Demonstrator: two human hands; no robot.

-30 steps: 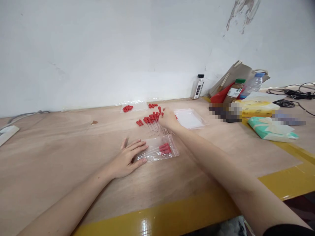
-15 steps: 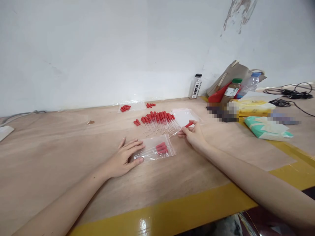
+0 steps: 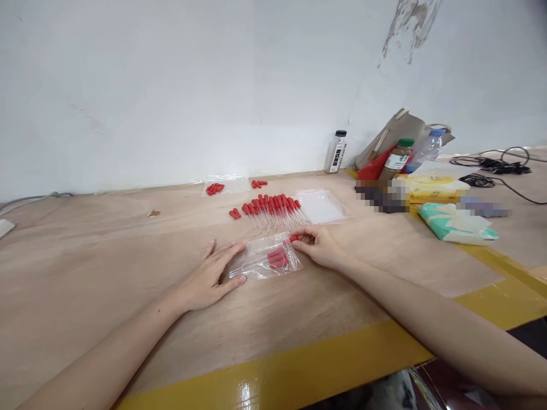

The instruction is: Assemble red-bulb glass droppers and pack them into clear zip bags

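A clear zip bag [image 3: 252, 272] lies flat on the table with several red-bulbed glass droppers [image 3: 277, 259] inside. My left hand [image 3: 215, 276] rests at the bag's left end, fingers spread and touching its edges. At the bag's right, open-looking end, my right hand [image 3: 318, 246] pinches the red bulb of another dropper [image 3: 293, 238]. That dropper's glass tube points left into the bag; how deep its tip reaches is hard to tell. Just behind the bag, a fanned row of loose droppers [image 3: 273, 204] lies with bulbs away from me.
Stacked empty zip bags [image 3: 322, 206] lie right of the row. Loose red bulbs [image 3: 215, 188] sit near the wall on a clear bag. To the right stand a black-capped bottle [image 3: 337, 152], a green-capped bottle [image 3: 397, 160], a tissue pack [image 3: 455, 222] and black cables [image 3: 498, 165].
My right hand has moved left with the dropper, bringing its tube into the bag. My left hand stays on the bag. The view has shifted slightly.
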